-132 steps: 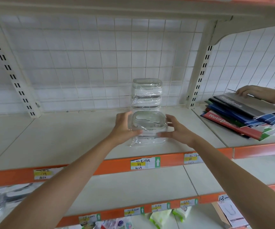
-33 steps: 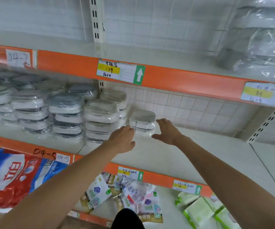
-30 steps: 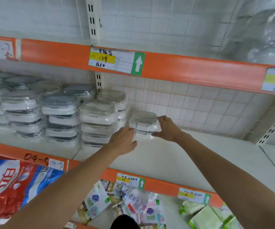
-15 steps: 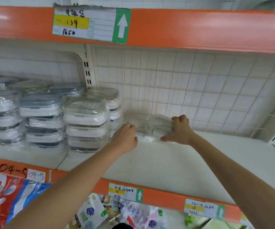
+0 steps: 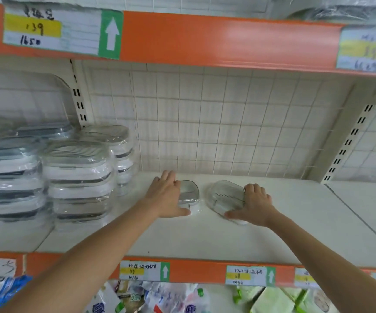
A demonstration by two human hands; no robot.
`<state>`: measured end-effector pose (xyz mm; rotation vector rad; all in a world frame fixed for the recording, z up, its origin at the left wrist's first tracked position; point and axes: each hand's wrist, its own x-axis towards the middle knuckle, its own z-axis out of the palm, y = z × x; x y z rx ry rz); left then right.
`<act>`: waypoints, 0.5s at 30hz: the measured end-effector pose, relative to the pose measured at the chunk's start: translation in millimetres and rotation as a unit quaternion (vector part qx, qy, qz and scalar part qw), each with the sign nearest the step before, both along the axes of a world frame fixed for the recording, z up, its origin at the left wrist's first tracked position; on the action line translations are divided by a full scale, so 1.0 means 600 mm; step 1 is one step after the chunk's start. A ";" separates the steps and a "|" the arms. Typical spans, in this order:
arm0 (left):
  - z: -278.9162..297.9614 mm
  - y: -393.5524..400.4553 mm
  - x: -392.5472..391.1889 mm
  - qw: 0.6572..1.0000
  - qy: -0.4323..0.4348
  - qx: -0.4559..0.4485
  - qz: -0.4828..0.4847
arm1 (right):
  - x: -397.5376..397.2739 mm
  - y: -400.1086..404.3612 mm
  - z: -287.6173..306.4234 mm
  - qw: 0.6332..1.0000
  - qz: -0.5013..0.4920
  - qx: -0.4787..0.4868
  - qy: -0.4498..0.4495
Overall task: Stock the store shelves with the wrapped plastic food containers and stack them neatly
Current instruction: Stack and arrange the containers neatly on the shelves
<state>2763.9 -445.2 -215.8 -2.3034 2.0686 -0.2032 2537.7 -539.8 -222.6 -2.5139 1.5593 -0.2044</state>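
We reach both arms onto a white shelf (image 5: 205, 236) edged in orange, with a wire grid behind it; our landmark is the tall stack of wrapped containers (image 5: 78, 179) at the shelf's left end. Just right of that stack, our left hand (image 5: 167, 195) lies over a small wrapped container (image 5: 189, 192), fingers fairly straight on top and thumb along its front edge; whether they truly clamp it we cannot tell. Further right of the stack, our right hand (image 5: 252, 204) grips a second wrapped container (image 5: 225, 196), fingers curled over its far edge; it sits tilted, lid facing us, one edge off the shelf.

We judge the risks so: the glossy film may let the tilted container slip and roll toward the shelf's front edge; loose wrap could snag; crowding leftward might nudge the tall stack out of line.
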 end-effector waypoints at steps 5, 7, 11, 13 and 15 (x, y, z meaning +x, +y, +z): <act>0.013 0.011 0.005 0.978 0.158 0.133 0.036 | 0.009 0.030 -0.004 0.999 0.017 -0.024 0.032; 0.016 0.021 -0.002 0.978 0.150 0.142 0.031 | 0.012 0.033 -0.001 0.999 0.015 -0.024 0.046; -0.001 0.036 -0.015 0.983 0.144 0.106 0.047 | 0.019 0.037 -0.005 0.998 -0.006 -0.034 0.051; -0.008 0.045 -0.021 0.984 0.152 0.067 0.059 | 0.021 0.045 -0.006 0.999 -0.026 -0.029 0.037; -0.005 0.060 -0.030 0.986 0.149 0.026 0.068 | 0.022 0.060 0.000 0.999 -0.035 -0.017 0.029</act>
